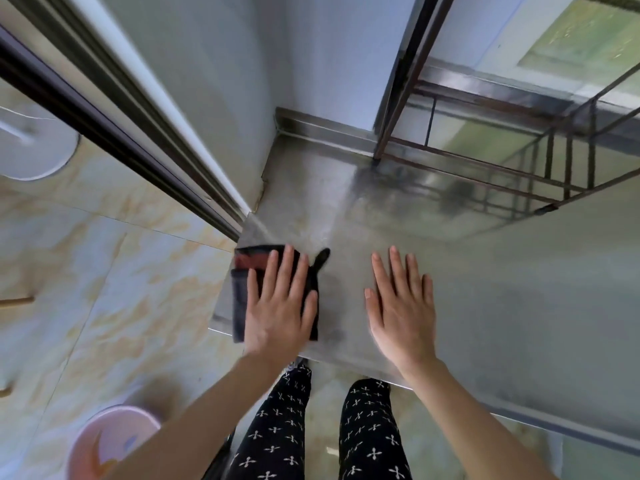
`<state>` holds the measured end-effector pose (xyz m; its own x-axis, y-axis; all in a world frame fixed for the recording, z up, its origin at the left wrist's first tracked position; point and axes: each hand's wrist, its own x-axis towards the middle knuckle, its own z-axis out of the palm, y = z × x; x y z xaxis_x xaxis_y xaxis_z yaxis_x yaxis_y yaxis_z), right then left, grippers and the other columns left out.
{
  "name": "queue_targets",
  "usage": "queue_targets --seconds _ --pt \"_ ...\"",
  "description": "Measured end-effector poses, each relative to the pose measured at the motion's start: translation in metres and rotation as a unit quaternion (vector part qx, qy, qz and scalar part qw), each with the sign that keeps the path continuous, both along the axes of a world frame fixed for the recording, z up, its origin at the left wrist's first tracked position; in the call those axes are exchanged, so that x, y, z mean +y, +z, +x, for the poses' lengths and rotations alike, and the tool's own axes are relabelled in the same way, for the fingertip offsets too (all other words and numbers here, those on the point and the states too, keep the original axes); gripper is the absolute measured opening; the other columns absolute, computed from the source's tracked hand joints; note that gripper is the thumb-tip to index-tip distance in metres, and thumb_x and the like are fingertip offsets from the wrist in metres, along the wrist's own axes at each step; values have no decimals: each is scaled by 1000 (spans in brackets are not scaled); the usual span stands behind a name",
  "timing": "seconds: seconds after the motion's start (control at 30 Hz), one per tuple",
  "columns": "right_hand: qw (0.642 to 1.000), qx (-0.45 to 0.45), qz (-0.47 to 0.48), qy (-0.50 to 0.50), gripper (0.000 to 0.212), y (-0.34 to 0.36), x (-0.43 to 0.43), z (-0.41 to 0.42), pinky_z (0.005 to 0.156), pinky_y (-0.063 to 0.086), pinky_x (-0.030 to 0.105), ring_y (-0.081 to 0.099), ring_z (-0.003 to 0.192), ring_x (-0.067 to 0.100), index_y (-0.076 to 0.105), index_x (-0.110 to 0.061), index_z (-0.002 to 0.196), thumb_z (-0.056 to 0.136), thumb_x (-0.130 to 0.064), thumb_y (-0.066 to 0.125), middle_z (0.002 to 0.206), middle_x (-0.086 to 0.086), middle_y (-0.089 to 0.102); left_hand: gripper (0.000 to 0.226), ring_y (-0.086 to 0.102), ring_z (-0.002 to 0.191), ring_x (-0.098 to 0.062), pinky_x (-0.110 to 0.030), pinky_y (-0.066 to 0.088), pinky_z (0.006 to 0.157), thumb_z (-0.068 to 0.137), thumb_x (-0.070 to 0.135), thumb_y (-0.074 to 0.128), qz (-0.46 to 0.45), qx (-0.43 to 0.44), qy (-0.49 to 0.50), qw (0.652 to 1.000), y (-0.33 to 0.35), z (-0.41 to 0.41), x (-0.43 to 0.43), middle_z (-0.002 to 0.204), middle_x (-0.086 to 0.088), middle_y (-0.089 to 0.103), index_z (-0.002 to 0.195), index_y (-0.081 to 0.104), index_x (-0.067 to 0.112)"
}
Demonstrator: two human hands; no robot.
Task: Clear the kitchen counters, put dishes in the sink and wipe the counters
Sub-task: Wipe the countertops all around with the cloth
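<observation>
My dark cloth (239, 306) lies folded at the left front corner of the steel counter (485, 289), pressed flat under my left hand (277, 306) with its fingers straight and spread. My right hand (401, 306) is spread palm down over the bare steel just beside it, holding nothing. The stretch I can see carries no dishes, so I judge clearing done here and wiping under way, with the surface toward the metal rack (485, 161) likely left. No sink shows, so I cannot tell about the dishes.
</observation>
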<state>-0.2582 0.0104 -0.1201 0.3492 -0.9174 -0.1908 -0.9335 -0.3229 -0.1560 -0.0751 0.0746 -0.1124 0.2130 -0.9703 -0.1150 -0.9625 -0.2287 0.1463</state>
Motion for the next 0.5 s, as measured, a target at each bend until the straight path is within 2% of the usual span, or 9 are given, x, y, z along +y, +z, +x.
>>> queue_targets --seconds 0.07,0.13,0.23,0.3,0.33,0.4,0.47,0.5 --pt "1000 4 -4 0 55 0 0 -1 111 16 47 13 144 27 15 -25 148 98 -45 12 156 2 14 55 20 142 -22 -46 12 111 95 44 24 22 3 -68 997 3 -1 11 153 -2 24 146 26 22" --pt "1000 6 -9 2 56 1 -1 -1 111 19 48 16 143 28 20 -23 148 98 -46 9 156 3 17 54 22 141 -21 -45 12 112 94 45 25 18 -9 -93 995 1 19 0 153 0 25 145 27 26" --pt "1000 7 -10 3 58 3 -1 0 110 24 51 21 142 31 28 -22 147 98 -46 8 154 6 23 53 17 143 -20 -45 9 114 95 42 25 0 -9 6 1000 -1 41 -29 154 0 24 146 28 25" --pt "1000 7 -13 5 57 1 -1 1 110 23 51 21 142 31 29 -22 147 98 -45 12 154 6 23 54 15 143 -22 -47 9 113 96 41 25 -4 -4 49 999 -1 29 -31 154 -2 23 146 27 21" --pt "1000 5 -14 4 56 1 -1 2 110 23 52 21 142 31 29 -22 147 98 -44 15 154 6 23 55 16 143 -23 -48 11 114 96 42 26 -2 -1 25 1000 0 16 -25 154 -3 23 146 26 21" --pt "1000 3 -20 2 55 2 -1 1 109 23 52 22 142 31 30 -22 146 96 -43 21 154 5 22 55 15 143 -22 -48 13 113 96 44 22 9 5 -87 996 1 -4 -6 153 -3 24 146 24 21" --pt "1000 4 -27 8 54 2 -1 1 110 22 51 22 142 30 31 -21 146 97 -42 22 154 5 22 54 16 142 -21 -47 15 112 97 45 18 13 1 -185 983 -2 1 -4 153 -2 26 146 25 23" --pt "1000 3 -29 9 54 2 -1 1 110 22 51 22 142 30 31 -21 146 97 -42 21 154 6 24 54 18 142 -20 -47 17 112 97 45 18 4 -6 -198 980 -4 10 -12 152 -1 27 145 27 24"
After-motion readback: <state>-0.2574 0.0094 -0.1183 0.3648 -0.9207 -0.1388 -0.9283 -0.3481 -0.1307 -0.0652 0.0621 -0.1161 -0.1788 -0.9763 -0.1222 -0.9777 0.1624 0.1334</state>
